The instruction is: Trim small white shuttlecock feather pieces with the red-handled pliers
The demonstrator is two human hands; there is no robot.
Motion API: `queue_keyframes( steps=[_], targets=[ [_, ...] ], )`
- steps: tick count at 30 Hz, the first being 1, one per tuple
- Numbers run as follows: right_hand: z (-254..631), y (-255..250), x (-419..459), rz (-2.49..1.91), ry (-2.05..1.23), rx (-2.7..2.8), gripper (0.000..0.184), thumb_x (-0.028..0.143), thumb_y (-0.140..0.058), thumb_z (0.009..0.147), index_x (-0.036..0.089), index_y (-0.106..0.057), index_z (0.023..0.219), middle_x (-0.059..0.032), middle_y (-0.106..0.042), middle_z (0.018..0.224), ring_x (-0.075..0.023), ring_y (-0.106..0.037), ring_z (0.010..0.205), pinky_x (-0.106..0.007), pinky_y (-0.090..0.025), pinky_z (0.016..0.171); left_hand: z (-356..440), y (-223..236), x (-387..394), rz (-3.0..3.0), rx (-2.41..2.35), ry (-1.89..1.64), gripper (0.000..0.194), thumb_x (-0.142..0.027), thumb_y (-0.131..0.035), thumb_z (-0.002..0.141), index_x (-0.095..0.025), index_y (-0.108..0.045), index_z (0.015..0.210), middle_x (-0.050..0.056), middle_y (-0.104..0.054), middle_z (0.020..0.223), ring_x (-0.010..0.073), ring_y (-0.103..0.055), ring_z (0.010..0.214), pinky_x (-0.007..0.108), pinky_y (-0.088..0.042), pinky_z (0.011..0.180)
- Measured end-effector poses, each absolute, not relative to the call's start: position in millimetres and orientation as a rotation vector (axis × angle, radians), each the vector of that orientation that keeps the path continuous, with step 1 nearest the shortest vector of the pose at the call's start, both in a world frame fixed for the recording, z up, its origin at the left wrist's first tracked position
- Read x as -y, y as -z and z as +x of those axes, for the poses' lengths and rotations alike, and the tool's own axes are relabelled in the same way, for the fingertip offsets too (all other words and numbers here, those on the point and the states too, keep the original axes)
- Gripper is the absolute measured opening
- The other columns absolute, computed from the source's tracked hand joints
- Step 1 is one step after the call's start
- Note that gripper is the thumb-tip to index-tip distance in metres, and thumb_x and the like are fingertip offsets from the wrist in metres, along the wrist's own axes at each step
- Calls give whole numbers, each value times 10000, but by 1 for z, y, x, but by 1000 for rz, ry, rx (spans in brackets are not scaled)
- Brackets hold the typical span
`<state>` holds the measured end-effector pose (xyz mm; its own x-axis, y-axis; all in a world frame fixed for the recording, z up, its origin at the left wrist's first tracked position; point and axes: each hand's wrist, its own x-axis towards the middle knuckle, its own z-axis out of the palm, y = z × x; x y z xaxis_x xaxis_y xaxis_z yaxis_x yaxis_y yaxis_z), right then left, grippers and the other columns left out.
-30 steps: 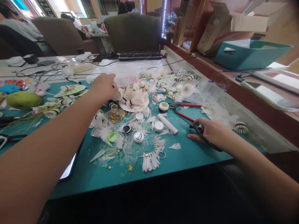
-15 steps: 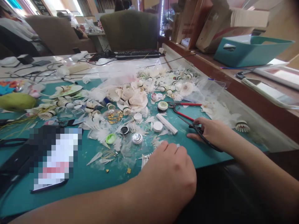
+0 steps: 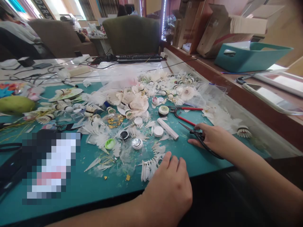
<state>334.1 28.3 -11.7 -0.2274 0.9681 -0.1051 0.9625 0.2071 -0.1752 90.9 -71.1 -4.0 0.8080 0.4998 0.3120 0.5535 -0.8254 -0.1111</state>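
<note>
1. Teal cutting mat [image 3: 71, 189] covers the table, with clock directions taken from the wearer, twelve straight ahead.
2. Right hand [image 3: 213, 138] lies at four o'clock, palm down, its fingers curled and pinching the black-handled scissors [image 3: 201, 140] near the pivot against the thumb. The blades point to ten o'clock and the long black handles trail under the wrist.
3. Left hand [image 3: 168, 189] lies at six o'clock at the near mat edge, palm down and empty, its fingers loosely spread.
4. Trimmed white feathers in a comb-like row [image 3: 148, 170] sit just beside the left fingertips, toward ten o'clock, with loose feather scraps around them.
5. Red-handled pliers [image 3: 182, 115] lie near the scissor tips, toward eleven o'clock from the right hand, and a white block [image 3: 167, 128] lies left of them.
6. Small round jars, one silver-topped [image 3: 137, 143], are scattered mid-mat.
7. Feathered shuttlecocks on a white plate [image 3: 132, 105] are heaped at twelve o'clock.
8. One shuttlecock [image 3: 243, 131] sits at three o'clock near the mat's far right edge.
9. A pixelated object [image 3: 49, 167] covers the mat at eight o'clock; I cannot tell what it is.
</note>
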Motion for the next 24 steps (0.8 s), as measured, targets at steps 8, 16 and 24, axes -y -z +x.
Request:
queue_keyframes(
  steps=[8, 16, 24],
  targets=[
    [335, 15, -26, -1922, -281, 2455, 473, 623, -609, 924, 192, -615, 1118, -28, -645, 624, -276, -650, 624, -316, -357, 569, 93, 23, 74, -2787, 772, 894, 230, -19, -534, 833, -138, -662, 684, 66, -635, 667, 207, -576, 606, 357, -589, 775],
    [334, 15, -24, -1952, -258, 2492, 514, 633, -548, 965, 179, -601, 1201, -36, -661, 639, -293, -675, 661, -321, -368, 578, 86, 19, 72, -2806, 851, 1020, 345, 26, -478, 839, -186, -543, 575, 20, -524, 588, 170, -492, 514, 307, -438, 487],
    [329, 10, -22, -1968, -280, 2510, 490, 593, -550, 961, 175, -612, 1208, -95, -735, 775, -312, -719, 741, -336, -439, 615, 24, -15, 42, -3017, 1325, 1523, 401, -85, -611, 981, -248, -633, 1346, 30, -774, 1056, 140, -740, 917, 234, -615, 881]
  ],
)
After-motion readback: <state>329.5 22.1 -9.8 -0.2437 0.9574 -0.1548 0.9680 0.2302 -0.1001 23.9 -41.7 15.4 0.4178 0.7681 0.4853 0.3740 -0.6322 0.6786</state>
